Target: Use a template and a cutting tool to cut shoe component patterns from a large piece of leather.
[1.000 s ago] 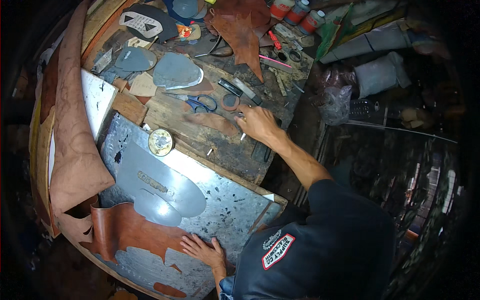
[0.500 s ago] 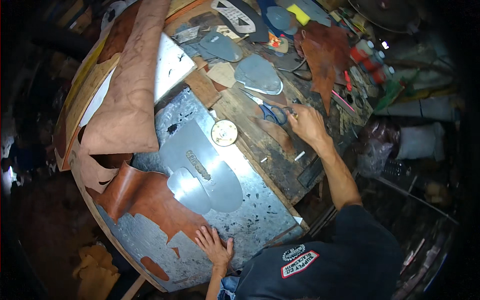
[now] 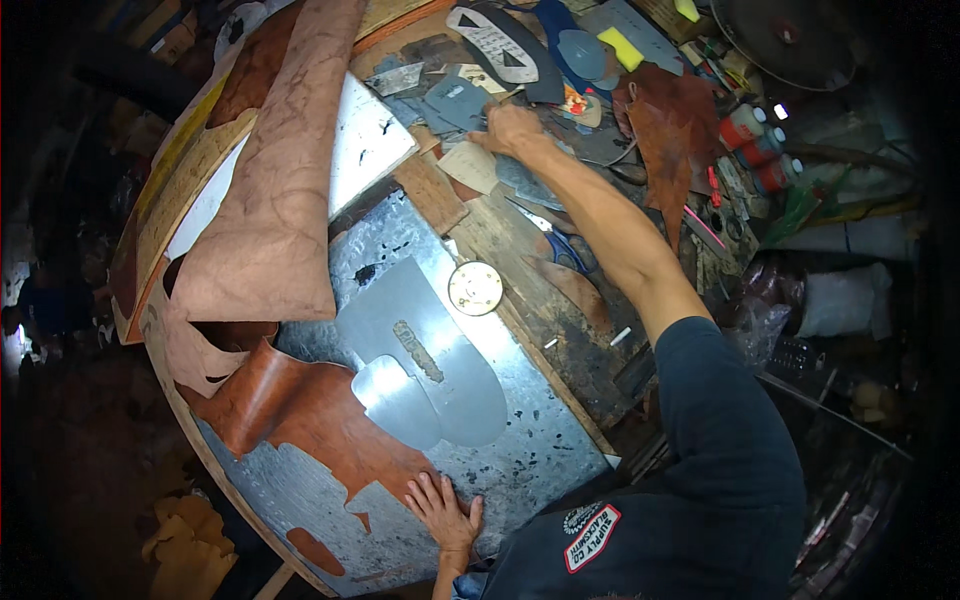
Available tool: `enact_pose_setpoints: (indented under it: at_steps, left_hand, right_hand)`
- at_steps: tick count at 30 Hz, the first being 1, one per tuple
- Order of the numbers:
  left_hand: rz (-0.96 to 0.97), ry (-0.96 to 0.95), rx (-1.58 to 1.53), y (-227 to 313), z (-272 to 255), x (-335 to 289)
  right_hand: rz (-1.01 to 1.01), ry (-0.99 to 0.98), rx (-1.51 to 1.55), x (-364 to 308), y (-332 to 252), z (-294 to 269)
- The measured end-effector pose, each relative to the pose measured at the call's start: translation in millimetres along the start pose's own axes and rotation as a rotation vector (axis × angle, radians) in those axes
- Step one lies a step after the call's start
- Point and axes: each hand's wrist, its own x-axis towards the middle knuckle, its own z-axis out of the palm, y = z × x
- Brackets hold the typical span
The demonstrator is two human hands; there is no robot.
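Note:
My left hand (image 3: 445, 512) lies flat, fingers spread, at the near edge of a brown leather piece (image 3: 335, 425) on the metal-topped table (image 3: 540, 440). Two smooth grey templates, a large rounded one (image 3: 455, 345) and a smaller one (image 3: 395, 395), rest beside the leather, the smaller overlapping the larger. My right hand (image 3: 512, 130) reaches far across the wooden bench, its fingers curled at a dark grey template (image 3: 459, 101) in a pile of patterns. What lies between those fingers is hidden. Blue-handled scissors (image 3: 562, 250) lie below my right forearm.
A large rolled pale hide (image 3: 270, 190) stands at the left. A round tin (image 3: 475, 288) sits by the table's raised wooden edge. Red bottles with white caps (image 3: 742, 127) and brown leather scraps (image 3: 655, 145) occupy the back right; a yellow block (image 3: 622, 48) is behind.
My right hand has moved away from beside the scissors, forward and left to the pattern pile. My left hand stays flat. The whole view has shifted slightly.

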Motion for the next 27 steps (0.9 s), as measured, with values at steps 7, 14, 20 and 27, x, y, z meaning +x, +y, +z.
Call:
enact_pose_setpoints:
  at_steps: [7, 14, 20, 27]
  left_hand:
    - [-0.002, -0.025, -0.008, -2.9, -4.9, -1.0]
    - [-0.020, -0.042, 0.002, -2.1, -7.0, -1.8]
    - [-0.024, -0.037, -0.023, -1.5, -4.0, -2.0]
    - [-0.020, -0.047, -0.008, -1.5, -5.1, -3.4]
  right_hand:
    - [0.107, 0.313, 0.327, 17.6, 36.6, -22.6]
    - [0.170, 0.375, 0.985, 16.4, 48.9, -41.5]
    - [0.187, 0.210, 1.370, 2.1, 44.6, -47.6]
    - [0.165, 0.717, 1.095, -11.2, 62.8, -48.9]
